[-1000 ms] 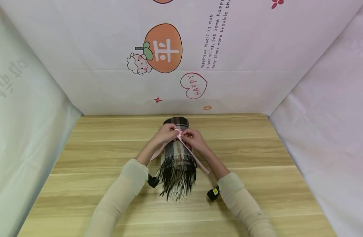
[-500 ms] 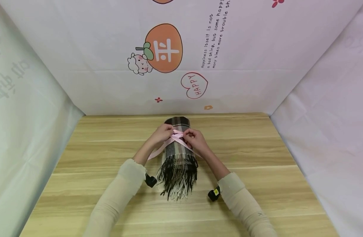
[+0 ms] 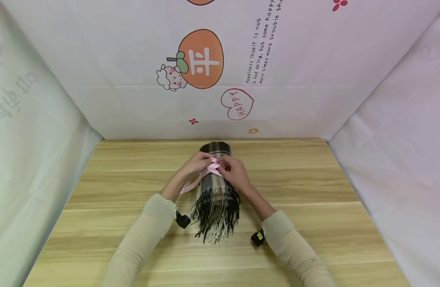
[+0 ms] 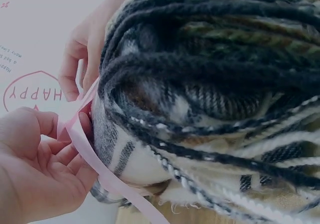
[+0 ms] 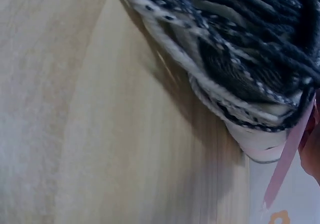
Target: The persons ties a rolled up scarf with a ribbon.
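Left hand [image 3: 197, 164] and right hand [image 3: 236, 172] pinch flat pink ribbon [image 4: 105, 176] atop rolled black-and-grey plaid fringed scarf [image 3: 212, 183], likely for tension.

Centre frame: a plaid cloth [image 3: 213, 182] in black, grey, brown and white, with black-and-white fringe [image 3: 216, 217] and pink ribbon [image 3: 214, 166]. Cream sleeves [image 3: 141, 237], lower left and right. Pale yellow-brown, streaky-grained bench [image 3: 126, 171]. Orange fruit print [image 3: 214, 54], upper centre.

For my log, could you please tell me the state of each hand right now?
Left hand: closed, pinching the ribbon.
Right hand: closed, fingers curled on the ribbon.
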`<state>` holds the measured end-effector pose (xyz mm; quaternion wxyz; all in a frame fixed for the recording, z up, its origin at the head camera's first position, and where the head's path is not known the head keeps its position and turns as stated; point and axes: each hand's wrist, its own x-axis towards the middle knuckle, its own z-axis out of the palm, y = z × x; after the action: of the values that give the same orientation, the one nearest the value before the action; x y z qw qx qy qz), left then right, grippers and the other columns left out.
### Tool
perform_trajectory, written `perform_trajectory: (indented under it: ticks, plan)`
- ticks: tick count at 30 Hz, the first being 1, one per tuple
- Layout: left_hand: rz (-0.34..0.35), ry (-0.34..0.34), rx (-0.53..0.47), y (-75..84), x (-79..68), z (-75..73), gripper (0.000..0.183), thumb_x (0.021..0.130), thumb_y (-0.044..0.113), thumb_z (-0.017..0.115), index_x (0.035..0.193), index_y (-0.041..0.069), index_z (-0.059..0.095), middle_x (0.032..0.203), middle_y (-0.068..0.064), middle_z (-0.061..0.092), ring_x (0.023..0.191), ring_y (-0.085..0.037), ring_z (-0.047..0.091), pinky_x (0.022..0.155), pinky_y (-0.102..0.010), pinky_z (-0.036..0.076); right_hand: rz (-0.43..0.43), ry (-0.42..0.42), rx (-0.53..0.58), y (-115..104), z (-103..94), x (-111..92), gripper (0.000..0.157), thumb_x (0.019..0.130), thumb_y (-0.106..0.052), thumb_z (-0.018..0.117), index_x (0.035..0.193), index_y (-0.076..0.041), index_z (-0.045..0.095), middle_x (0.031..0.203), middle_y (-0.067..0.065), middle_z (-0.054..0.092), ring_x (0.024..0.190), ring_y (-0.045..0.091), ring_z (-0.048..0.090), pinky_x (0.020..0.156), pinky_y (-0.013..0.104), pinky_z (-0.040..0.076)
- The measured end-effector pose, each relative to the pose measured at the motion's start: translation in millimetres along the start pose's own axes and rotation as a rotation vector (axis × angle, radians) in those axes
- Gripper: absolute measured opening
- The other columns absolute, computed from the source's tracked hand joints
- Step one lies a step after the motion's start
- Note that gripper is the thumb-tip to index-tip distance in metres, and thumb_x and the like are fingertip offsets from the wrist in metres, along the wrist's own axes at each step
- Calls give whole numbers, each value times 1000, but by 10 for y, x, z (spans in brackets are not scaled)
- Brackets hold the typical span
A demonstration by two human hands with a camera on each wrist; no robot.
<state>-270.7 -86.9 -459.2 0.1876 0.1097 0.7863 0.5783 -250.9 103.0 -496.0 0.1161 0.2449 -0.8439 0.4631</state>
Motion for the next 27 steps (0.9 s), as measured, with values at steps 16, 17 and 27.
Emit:
perform_trajectory:
  ticks: [16,17,27]
  plan:
    - [-48,84,-52,-50,26,-22,31,103,7,43,113,-12,65,86,-7,63,60,-7,56,57,-19,49,515,438,778,24,50,136,23,102,-6,47,85,0,61,74,3,59,66,11,59,61,24,55]
    - [-66,102,-66,-53,20,-30,32,103,8,43,115,-12,64,87,-7,63,61,-7,57,58,-20,50,545,462,843,23,37,145,26,103,-6,45,83,-2,60,72,2,59,66,12,60,61,25,56]
    - [-168,222,-432,-160,-34,-153,21,102,11,48,105,-4,62,75,0,63,65,-9,61,64,-23,52,714,561,1051,132,-75,106,32,104,-11,40,94,5,66,75,4,72,70,14,69,68,28,58]
